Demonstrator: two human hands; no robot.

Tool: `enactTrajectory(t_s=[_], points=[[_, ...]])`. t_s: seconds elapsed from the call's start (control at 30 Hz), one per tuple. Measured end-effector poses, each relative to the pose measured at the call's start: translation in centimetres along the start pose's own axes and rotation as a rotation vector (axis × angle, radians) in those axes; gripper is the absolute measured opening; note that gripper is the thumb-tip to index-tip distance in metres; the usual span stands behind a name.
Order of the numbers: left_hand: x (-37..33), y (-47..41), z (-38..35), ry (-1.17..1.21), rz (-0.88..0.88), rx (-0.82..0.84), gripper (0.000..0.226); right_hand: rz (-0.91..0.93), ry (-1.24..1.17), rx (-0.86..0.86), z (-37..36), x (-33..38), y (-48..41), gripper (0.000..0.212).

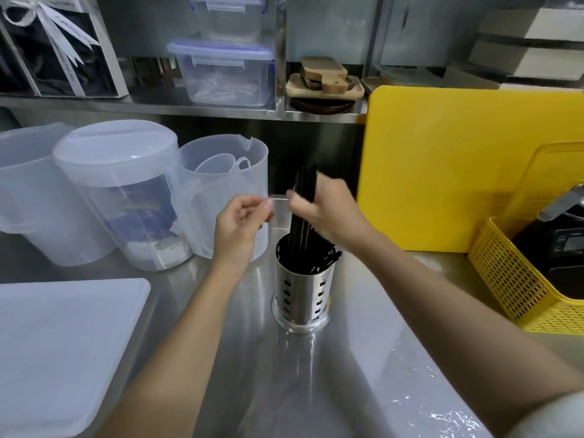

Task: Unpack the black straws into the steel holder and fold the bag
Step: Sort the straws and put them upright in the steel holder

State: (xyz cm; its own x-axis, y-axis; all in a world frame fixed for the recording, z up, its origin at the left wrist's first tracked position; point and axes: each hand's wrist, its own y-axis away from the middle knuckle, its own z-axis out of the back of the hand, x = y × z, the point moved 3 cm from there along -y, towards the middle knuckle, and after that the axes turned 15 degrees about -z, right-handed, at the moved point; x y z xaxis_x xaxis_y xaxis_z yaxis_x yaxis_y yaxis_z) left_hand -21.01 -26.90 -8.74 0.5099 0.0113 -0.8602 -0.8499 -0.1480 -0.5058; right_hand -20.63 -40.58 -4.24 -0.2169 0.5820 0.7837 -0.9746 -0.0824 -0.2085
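Centrally, the right hand [328,213] clamps a bundle of black straws [301,210] standing in the steel holder [300,292] on the worktop [363,358]. Just left, the left hand [240,226] pinches something thin, perhaps clear bag film; I cannot tell.

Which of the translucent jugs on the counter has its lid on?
The middle jug, capped by a round lid; the jug beside the left hand is open.

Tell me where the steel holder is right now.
In the head view the steel holder stands upright on the steel counter, centre frame, directly below the right hand gripping the black straws, left of the yellow basket.
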Motion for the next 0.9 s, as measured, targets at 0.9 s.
enactTrajectory(t_s=[0.9], points=[[3.9,2.7,-1.4,0.086,0.065,0.246,0.026,-0.247,0.284,0.369,2.2,-1.9,-1.4,0.034]])
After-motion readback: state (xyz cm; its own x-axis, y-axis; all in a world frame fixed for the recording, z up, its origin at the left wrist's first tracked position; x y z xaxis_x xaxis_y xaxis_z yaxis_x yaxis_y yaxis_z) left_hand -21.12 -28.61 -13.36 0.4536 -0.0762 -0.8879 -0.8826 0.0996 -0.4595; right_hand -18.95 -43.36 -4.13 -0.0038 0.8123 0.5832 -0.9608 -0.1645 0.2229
